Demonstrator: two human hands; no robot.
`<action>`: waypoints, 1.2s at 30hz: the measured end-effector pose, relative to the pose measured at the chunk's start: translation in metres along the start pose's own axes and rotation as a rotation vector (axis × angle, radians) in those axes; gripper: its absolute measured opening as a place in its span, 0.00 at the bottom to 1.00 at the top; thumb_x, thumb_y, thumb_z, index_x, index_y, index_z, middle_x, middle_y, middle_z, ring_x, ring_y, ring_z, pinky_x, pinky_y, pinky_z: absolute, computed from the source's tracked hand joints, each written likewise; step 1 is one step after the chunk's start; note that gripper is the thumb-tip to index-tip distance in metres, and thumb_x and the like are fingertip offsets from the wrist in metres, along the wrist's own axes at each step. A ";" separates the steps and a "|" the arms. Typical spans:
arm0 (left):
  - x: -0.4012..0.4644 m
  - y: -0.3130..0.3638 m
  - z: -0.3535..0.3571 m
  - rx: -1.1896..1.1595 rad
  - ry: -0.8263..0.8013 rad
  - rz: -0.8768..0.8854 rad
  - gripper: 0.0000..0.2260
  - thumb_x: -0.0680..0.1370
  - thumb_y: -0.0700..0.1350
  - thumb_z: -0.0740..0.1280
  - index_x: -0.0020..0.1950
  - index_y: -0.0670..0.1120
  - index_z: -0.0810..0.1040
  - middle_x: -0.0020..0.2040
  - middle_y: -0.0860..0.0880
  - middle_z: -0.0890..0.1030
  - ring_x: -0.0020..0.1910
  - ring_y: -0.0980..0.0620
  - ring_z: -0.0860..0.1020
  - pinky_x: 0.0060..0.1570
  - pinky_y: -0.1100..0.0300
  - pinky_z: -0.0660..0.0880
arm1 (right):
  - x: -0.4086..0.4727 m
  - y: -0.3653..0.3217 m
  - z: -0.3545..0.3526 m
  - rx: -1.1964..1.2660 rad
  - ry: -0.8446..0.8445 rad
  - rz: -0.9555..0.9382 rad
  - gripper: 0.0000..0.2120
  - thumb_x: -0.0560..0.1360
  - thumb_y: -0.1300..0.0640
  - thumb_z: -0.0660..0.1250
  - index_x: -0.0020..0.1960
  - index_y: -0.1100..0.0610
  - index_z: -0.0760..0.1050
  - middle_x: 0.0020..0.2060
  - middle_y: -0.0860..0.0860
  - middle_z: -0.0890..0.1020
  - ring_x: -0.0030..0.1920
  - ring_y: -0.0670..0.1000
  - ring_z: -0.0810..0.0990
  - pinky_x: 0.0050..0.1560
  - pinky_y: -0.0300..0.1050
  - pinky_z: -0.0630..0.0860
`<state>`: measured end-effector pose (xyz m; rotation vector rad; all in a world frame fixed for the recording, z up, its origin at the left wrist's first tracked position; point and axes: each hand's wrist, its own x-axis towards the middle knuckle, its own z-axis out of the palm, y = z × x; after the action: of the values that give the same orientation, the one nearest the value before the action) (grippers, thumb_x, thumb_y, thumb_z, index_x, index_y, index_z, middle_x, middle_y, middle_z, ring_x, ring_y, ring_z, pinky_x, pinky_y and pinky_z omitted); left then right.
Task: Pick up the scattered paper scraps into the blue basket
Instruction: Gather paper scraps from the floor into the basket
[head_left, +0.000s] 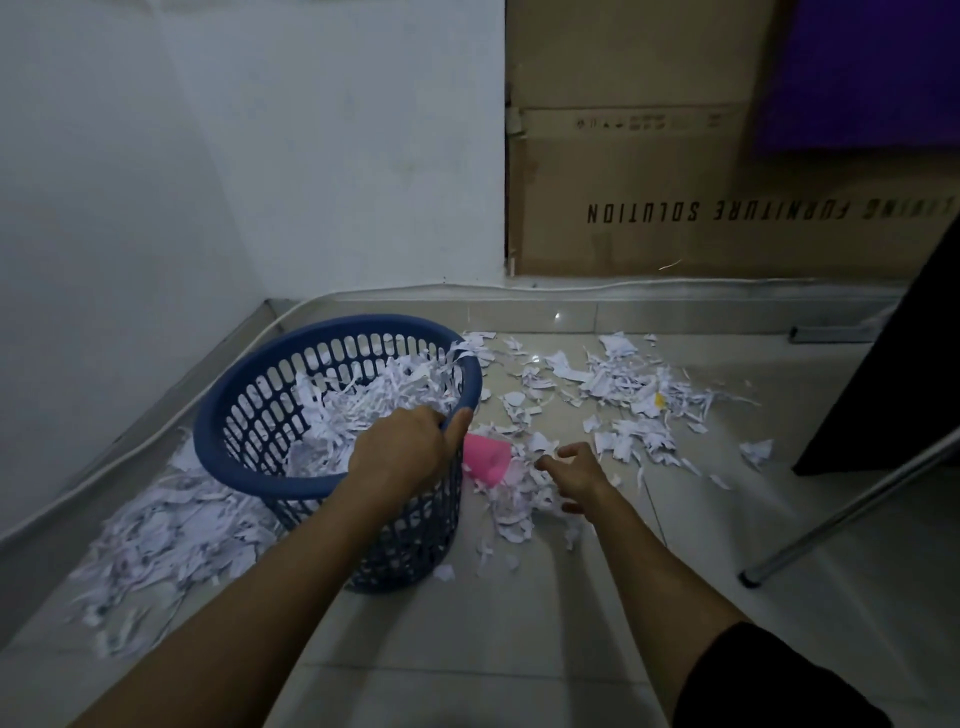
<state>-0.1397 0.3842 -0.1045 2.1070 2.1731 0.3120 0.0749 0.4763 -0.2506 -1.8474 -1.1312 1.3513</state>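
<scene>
A blue slotted basket stands on the tiled floor, tilted toward the right and partly filled with white paper scraps. My left hand grips its near right rim, thumb outside, fingers inside. My right hand hovers just above a pile of white scraps right of the basket, fingers spread and relaxed, holding nothing. A pink paper piece lies between the basket and that hand. More scraps spread further right, and another heap lies left of the basket.
A white wall meets the floor at the left and back, with a cable along the skirting. A large cardboard box leans at the back right. A metal chair leg and dark seat stand at the right.
</scene>
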 end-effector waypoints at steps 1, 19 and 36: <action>0.000 -0.001 0.001 0.001 0.004 0.004 0.30 0.80 0.67 0.47 0.48 0.47 0.79 0.40 0.46 0.80 0.40 0.45 0.79 0.47 0.49 0.79 | 0.001 0.002 0.007 0.000 -0.020 0.001 0.25 0.74 0.48 0.73 0.65 0.53 0.66 0.58 0.56 0.74 0.56 0.58 0.76 0.47 0.49 0.77; -0.001 -0.004 0.003 0.045 0.135 0.056 0.28 0.80 0.67 0.48 0.39 0.50 0.77 0.32 0.49 0.76 0.32 0.48 0.76 0.37 0.53 0.76 | 0.076 -0.006 0.099 -0.319 0.003 -0.154 0.40 0.67 0.49 0.79 0.73 0.54 0.64 0.62 0.55 0.78 0.58 0.57 0.79 0.49 0.50 0.77; -0.003 0.001 0.000 0.065 0.116 0.033 0.28 0.80 0.67 0.48 0.37 0.49 0.76 0.31 0.49 0.76 0.30 0.49 0.76 0.31 0.57 0.72 | -0.013 -0.116 0.001 0.325 0.234 -0.537 0.23 0.73 0.47 0.75 0.61 0.49 0.67 0.56 0.52 0.78 0.48 0.53 0.79 0.38 0.43 0.75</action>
<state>-0.1389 0.3815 -0.1041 2.2133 2.2427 0.3801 0.0381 0.5202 -0.1486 -1.3025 -1.1023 0.9171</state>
